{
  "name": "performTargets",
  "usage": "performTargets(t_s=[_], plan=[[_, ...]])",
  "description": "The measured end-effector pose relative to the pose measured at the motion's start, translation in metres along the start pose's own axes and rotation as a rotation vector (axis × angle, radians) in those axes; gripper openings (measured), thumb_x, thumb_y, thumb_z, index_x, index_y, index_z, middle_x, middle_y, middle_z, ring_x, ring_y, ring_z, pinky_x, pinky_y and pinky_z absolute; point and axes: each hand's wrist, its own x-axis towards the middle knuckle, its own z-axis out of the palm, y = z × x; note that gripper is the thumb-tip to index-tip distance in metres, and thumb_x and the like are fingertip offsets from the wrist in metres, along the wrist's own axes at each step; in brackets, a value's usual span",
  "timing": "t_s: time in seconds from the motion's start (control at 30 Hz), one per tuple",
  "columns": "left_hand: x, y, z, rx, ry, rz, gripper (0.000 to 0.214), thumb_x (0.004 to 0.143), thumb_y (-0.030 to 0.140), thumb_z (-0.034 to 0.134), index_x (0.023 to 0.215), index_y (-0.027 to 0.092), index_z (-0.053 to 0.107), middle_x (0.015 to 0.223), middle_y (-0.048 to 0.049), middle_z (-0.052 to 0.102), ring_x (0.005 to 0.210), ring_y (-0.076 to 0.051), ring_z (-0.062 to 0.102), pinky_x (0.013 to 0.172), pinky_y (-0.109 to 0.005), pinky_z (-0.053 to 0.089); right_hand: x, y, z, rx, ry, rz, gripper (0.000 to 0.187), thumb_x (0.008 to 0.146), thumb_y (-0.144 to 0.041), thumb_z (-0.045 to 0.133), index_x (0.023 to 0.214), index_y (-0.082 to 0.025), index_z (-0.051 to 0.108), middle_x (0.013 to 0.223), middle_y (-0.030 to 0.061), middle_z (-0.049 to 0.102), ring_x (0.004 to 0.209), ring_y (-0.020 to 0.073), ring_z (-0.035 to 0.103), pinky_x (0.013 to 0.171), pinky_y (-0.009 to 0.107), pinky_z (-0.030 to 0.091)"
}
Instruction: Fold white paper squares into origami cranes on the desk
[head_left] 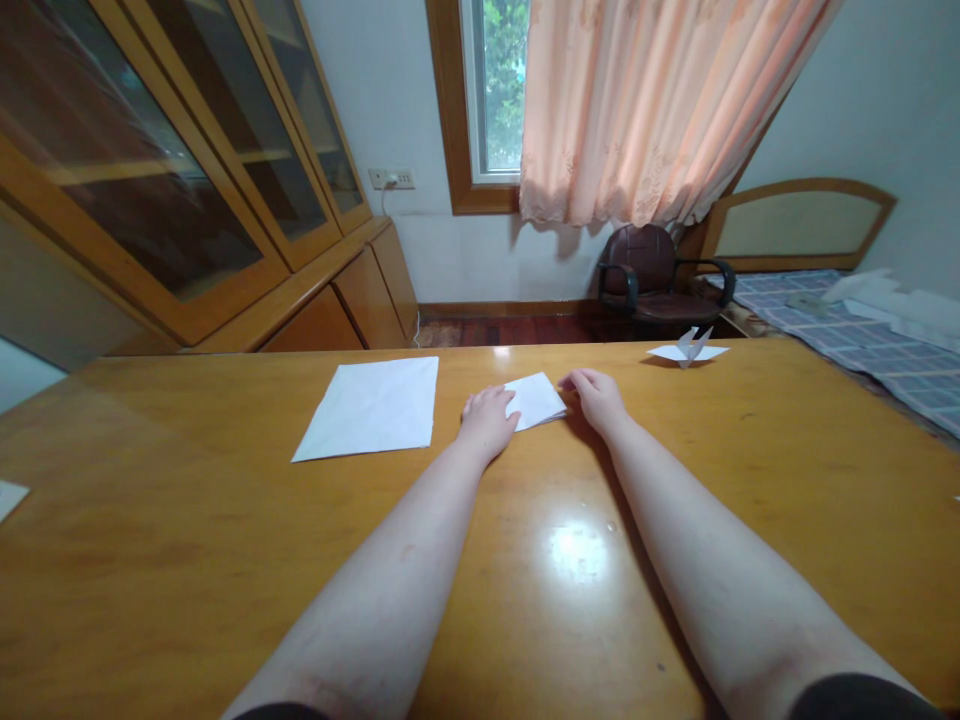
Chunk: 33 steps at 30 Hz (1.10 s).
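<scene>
A small folded square of white paper (535, 400) lies on the wooden table, its layers slightly apart along the right edge. My left hand (489, 418) rests flat on its left side, with fingers spread. At its right edge is my right hand (596, 397), fingers curled and thumb close to the index finger; whether they pinch a layer of the paper is too small to tell. Left of my hands lies a larger flat sheet of white paper (371, 408). A folded paper crane (690, 348) stands near the table's far edge on the right.
The yellow-brown table (187, 560) fills the foreground. A corner of something white (10, 497) shows at its left edge. Beyond are a glass-door cabinet (225, 150), a dark armchair (649, 270), a bed with checked cover (847, 330) and a pink curtain (637, 110).
</scene>
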Motion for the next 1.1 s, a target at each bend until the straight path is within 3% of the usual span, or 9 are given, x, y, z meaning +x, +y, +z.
performTargets(t_s=[0.07,0.13,0.27,0.37,0.43,0.63,0.9,1.0,1.1], plan=[[-0.001,0.000,0.002,0.036,-0.040,0.007,0.049,0.086,0.038,0.047,0.134,0.024,0.046,0.145,-0.0074,0.040,0.135,-0.028,0.031,0.111,-0.052,0.018,0.002,-0.001,0.000,-0.061,0.124,-0.023,0.034,0.083,-0.036,0.043,0.085,-0.015,0.070,0.086,0.0086,0.070,0.085,0.0223,0.063,0.081,0.035,0.047],[-0.002,0.001,0.003,0.076,-0.078,0.027,0.053,0.088,0.041,0.043,0.139,0.026,0.039,0.150,-0.0067,0.032,0.139,-0.030,0.022,0.111,-0.057,0.013,0.002,-0.005,0.002,-0.118,0.091,-0.104,0.034,0.084,-0.033,0.044,0.100,-0.016,0.069,0.103,0.0103,0.069,0.099,0.0234,0.061,0.091,0.039,0.045],[-0.003,0.002,0.005,0.136,-0.142,0.085,0.055,0.091,0.048,0.033,0.143,0.031,0.030,0.154,-0.0042,0.021,0.142,-0.031,0.013,0.110,-0.061,0.006,-0.004,-0.011,0.014,-0.192,-0.296,-0.296,0.044,0.088,-0.027,0.039,0.129,-0.022,0.054,0.139,0.0074,0.048,0.127,0.0203,0.045,0.107,0.039,0.033],[-0.005,0.004,0.005,0.165,-0.175,0.104,0.058,0.091,0.050,0.029,0.146,0.031,0.024,0.156,-0.0038,0.016,0.143,-0.030,0.011,0.110,-0.061,0.005,-0.009,-0.012,0.020,-0.422,-0.520,-0.287,0.048,0.090,-0.029,0.038,0.138,-0.027,0.043,0.146,0.0055,0.039,0.137,0.0215,0.031,0.111,0.047,0.022],[-0.006,0.004,0.004,0.178,-0.196,0.101,0.060,0.091,0.050,0.027,0.147,0.029,0.019,0.156,-0.0041,0.014,0.143,-0.029,0.011,0.110,-0.061,0.006,-0.012,-0.012,0.022,-0.567,-0.573,-0.240,0.050,0.092,-0.033,0.035,0.142,-0.027,0.035,0.150,0.0055,0.031,0.140,0.0230,0.023,0.111,0.052,0.017],[-0.006,0.002,0.006,0.137,-0.164,0.063,0.069,0.089,0.055,0.030,0.148,0.021,0.018,0.155,-0.0062,0.016,0.142,-0.028,0.012,0.112,-0.057,0.007,-0.012,-0.015,0.019,-0.685,-0.510,-0.108,0.068,0.086,-0.051,0.044,0.145,-0.021,0.028,0.153,0.0105,0.022,0.140,0.0294,0.019,0.110,0.057,0.011],[-0.005,0.004,0.005,0.095,-0.099,-0.002,0.068,0.089,0.049,0.035,0.146,0.015,0.023,0.153,-0.0121,0.022,0.142,-0.029,0.015,0.113,-0.054,0.009,-0.007,-0.025,0.010,-0.659,-0.268,-0.054,0.031,0.087,-0.034,0.046,0.103,-0.018,0.068,0.113,0.0145,0.065,0.110,0.0288,0.055,0.107,0.053,0.018],[-0.004,0.004,0.005,0.108,-0.070,-0.049,0.066,0.089,0.046,0.036,0.145,0.011,0.026,0.152,-0.0152,0.023,0.142,-0.029,0.017,0.113,-0.050,0.012,-0.008,-0.023,0.013,-0.642,-0.335,-0.121,0.043,0.086,-0.042,0.050,0.120,-0.017,0.060,0.128,0.0163,0.056,0.121,0.0296,0.047,0.108,0.050,0.021],[-0.003,0.004,0.006,0.119,-0.057,-0.053,0.068,0.088,0.047,0.038,0.144,0.011,0.027,0.152,-0.0158,0.024,0.141,-0.030,0.018,0.113,-0.049,0.013,-0.012,-0.021,0.017,-0.648,-0.502,-0.214,0.062,0.087,-0.051,0.045,0.141,-0.022,0.037,0.150,0.0127,0.030,0.138,0.0311,0.024,0.109,0.057,0.010]])
